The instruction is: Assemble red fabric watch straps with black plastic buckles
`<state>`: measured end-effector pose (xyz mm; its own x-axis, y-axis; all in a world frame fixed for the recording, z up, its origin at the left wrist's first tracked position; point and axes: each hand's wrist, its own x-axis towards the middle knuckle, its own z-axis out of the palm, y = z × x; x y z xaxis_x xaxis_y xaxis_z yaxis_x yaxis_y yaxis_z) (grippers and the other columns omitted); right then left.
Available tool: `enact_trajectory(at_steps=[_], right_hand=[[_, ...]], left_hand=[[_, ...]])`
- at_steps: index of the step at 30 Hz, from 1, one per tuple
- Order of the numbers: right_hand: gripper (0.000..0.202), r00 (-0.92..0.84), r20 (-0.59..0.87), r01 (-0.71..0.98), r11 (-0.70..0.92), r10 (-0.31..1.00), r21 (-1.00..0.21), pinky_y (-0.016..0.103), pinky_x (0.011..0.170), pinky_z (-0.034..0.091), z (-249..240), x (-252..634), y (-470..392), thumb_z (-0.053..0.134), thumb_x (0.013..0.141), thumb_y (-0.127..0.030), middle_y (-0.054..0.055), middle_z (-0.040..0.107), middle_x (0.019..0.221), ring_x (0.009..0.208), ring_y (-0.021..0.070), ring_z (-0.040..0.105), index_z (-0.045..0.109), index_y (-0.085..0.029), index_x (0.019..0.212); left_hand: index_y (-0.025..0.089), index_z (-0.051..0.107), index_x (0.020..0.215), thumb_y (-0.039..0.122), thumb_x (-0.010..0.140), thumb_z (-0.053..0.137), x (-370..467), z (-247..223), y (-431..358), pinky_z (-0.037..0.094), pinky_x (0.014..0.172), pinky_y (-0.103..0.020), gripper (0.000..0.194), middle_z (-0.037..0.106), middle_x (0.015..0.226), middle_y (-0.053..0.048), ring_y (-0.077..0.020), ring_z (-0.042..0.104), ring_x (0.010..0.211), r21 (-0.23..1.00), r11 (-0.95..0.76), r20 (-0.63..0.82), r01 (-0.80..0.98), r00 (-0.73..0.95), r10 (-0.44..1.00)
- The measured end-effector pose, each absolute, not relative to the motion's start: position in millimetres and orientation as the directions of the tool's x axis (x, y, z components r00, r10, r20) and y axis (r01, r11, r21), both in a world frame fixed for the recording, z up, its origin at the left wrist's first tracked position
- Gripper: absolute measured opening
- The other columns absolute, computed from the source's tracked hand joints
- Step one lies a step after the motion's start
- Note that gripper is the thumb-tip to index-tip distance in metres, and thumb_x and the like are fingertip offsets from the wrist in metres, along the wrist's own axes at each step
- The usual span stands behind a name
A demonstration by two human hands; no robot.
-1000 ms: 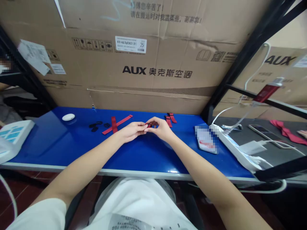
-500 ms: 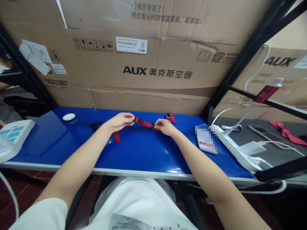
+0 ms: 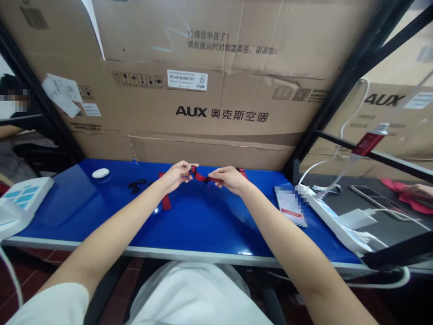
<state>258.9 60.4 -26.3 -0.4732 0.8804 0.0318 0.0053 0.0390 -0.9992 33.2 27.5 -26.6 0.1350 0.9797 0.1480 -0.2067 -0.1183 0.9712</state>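
A short red webbing strap (image 3: pixel 200 177) with black buckles hangs between my two hands, just above the blue table. My left hand (image 3: pixel 178 175) pinches its left end at a black buckle (image 3: pixel 193 169). Around the other end, beside a second black piece, the fingers of my right hand (image 3: pixel 228 176) are closed. Below my left hand lies another red strap (image 3: pixel 166 202), partly hidden by the wrist. Behind my right hand shows part of a further red strap (image 3: pixel 242 172). Small black buckles (image 3: pixel 137 185) rest left of my left forearm.
The blue table (image 3: pixel 203 225) ends at a tall cardboard box (image 3: pixel 223 144). A round white object (image 3: pixel 100 173) sits at the back left. To the right are a phone (image 3: pixel 291 212) and a white power strip (image 3: pixel 333 221). At the far right, another person's hand (image 3: pixel 421 192) touches red fabric.
My hands have come closer together, and the strap between them now sags. The camera view has tilted up slightly. Another person's hand has appeared at the far right.
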Motion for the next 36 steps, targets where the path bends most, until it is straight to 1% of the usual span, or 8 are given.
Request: enact_trajectory(at_steps=[2, 6, 9, 12, 14, 21, 27, 36], right_hand=[[0.024, -0.503, 0.029, -0.134, -0.045, 0.864, -0.990, 0.025, 0.049, 0.041, -24, 253, 58, 0.082, 0.061, -0.033, 0.002, 0.063, 0.059, 0.051, 0.0104, 0.052, 0.071, -0.014, 0.072], [0.034, -0.605, 0.099, -0.285, -0.098, 0.790, -0.954, 0.031, 0.069, 0.048, -31, 251, 52, 0.080, 0.065, -0.038, 0.006, 0.070, 0.079, 0.072, 0.0159, 0.062, 0.074, -0.016, 0.090], [0.032, -0.543, 0.158, -0.144, 0.094, 0.825, -0.985, 0.032, 0.071, 0.047, -39, 254, 49, 0.079, 0.064, -0.036, 0.005, 0.070, 0.081, 0.071, 0.0161, 0.061, 0.073, -0.016, 0.088], [0.023, -0.425, 0.290, 0.054, 0.344, 0.857, -0.937, 0.031, 0.074, 0.046, -45, 253, 48, 0.074, 0.069, -0.037, 0.005, 0.069, 0.083, 0.075, 0.0162, 0.060, 0.071, -0.017, 0.079], [0.021, -0.399, 0.342, 0.090, 0.407, 0.851, -0.909, 0.031, 0.077, 0.046, -47, 249, 48, 0.071, 0.073, -0.037, 0.004, 0.070, 0.084, 0.078, 0.0166, 0.062, 0.069, -0.018, 0.080], [0.029, -0.303, 0.295, -0.045, 0.295, 0.906, -0.954, 0.033, 0.069, 0.051, -53, 236, 40, 0.080, 0.064, -0.041, 0.004, 0.070, 0.071, 0.067, 0.0182, 0.065, 0.062, -0.019, 0.074], [0.032, -0.216, 0.313, -0.108, 0.296, 0.925, -0.949, 0.035, 0.068, 0.053, -51, 235, 36, 0.081, 0.062, -0.044, 0.005, 0.070, 0.070, 0.066, 0.0194, 0.065, 0.062, -0.020, 0.067], [0.024, -0.237, 0.395, 0.064, 0.420, 0.888, -0.905, 0.033, 0.072, 0.048, -49, 234, 33, 0.074, 0.071, -0.041, 0.005, 0.070, 0.075, 0.073, 0.0189, 0.063, 0.065, -0.018, 0.069]], left_hand=[[0.018, 0.045, 0.078, 0.031, 0.074, 0.075, 46, -27, 26, 0.044, 0.047, -0.023, 0.032, 0.070, 0.101, -0.008, -0.0121, 0.062, 0.054, 0.968, -0.058, 0.111, -0.246, 0.206, 0.972], [0.020, 0.042, 0.083, 0.039, 0.082, 0.069, 65, -41, 27, 0.053, 0.054, -0.028, 0.033, 0.066, 0.072, -0.002, -0.0197, 0.070, 0.059, 0.976, -0.049, 0.082, -0.211, 0.148, 0.986], [0.020, 0.040, 0.084, 0.047, 0.082, 0.067, 68, -51, 26, 0.057, 0.057, -0.033, 0.038, 0.065, 0.074, 0.000, -0.0215, 0.071, 0.060, 0.978, -0.128, 0.152, -0.163, 0.144, 0.978], [0.021, 0.040, 0.086, 0.049, 0.080, 0.068, 68, -54, 22, 0.057, 0.057, -0.033, 0.040, 0.065, 0.076, 0.001, -0.0201, 0.071, 0.059, 0.970, -0.207, 0.226, -0.128, 0.149, 0.963], [0.020, 0.043, 0.090, 0.048, 0.081, 0.067, 68, -54, 18, 0.057, 0.057, -0.032, 0.038, 0.063, 0.074, 0.002, -0.0181, 0.069, 0.057, 0.965, -0.244, 0.256, -0.098, 0.138, 0.957], [0.017, 0.054, 0.089, 0.046, 0.084, 0.064, 73, -55, 12, 0.057, 0.061, -0.032, 0.032, 0.063, 0.079, -0.002, -0.0150, 0.067, 0.061, 0.943, -0.331, 0.329, 0.018, 0.090, 0.940], [0.016, 0.054, 0.093, 0.047, 0.081, 0.068, 75, -56, 10, 0.059, 0.074, -0.038, 0.036, 0.065, 0.089, -0.005, -0.0170, 0.069, 0.073, 0.959, -0.280, 0.284, -0.053, 0.101, 0.954], [0.016, 0.055, 0.092, 0.040, 0.081, 0.069, 78, -56, 6, 0.058, 0.084, -0.041, 0.030, 0.063, 0.098, -0.005, -0.0162, 0.067, 0.084, 0.958, -0.278, 0.282, -0.069, 0.055, 0.958]])
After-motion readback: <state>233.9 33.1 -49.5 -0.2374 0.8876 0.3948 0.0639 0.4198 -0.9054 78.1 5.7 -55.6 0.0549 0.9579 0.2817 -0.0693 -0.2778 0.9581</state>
